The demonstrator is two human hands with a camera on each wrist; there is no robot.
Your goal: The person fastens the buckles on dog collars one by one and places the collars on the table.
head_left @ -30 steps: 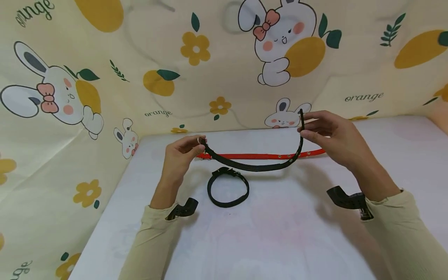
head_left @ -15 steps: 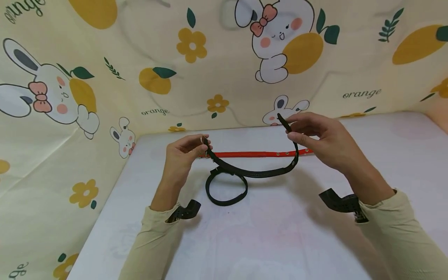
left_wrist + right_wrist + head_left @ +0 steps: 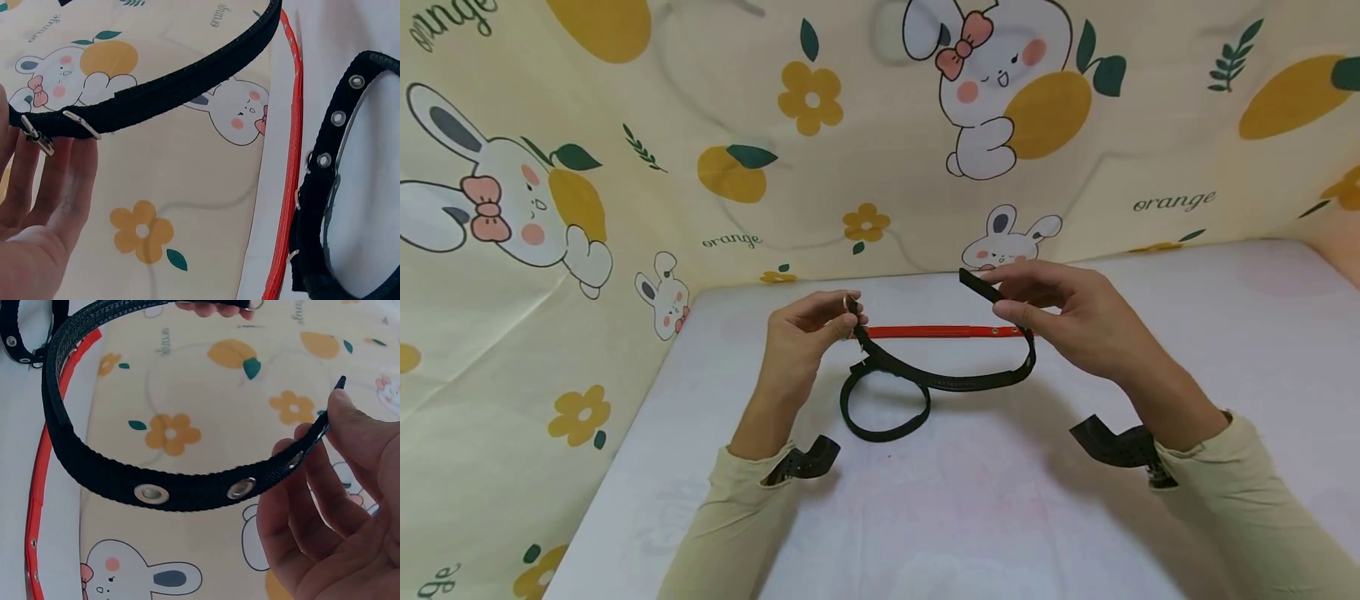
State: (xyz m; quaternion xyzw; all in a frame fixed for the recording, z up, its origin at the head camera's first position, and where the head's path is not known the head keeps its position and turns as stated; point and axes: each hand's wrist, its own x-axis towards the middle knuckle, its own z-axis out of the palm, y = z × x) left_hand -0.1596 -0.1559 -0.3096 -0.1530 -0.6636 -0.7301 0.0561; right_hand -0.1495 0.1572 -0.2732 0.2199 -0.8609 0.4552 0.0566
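A black collar hangs in a sagging curve between my two hands, raised over the table. My left hand pinches its buckle end; the metal buckle shows beside the fingers in the left wrist view. Between thumb and fingers, my right hand grips the other end, whose tip juts out leftward past the thumb. Metal-rimmed eyelets line that end in the right wrist view. Behind the held collar, a red collar lies stretched out straight. A second black collar, closed into a loop, lies nearer.
The white table runs back to a cream wall covering printed with rabbits, oranges and flowers. Black camera mounts stick out at both wrists.
My right hand has moved left and down, swinging the collar's tip from upright to slanting left. My left hand has shifted slightly right, so the hands are closer and the collar sags lower.
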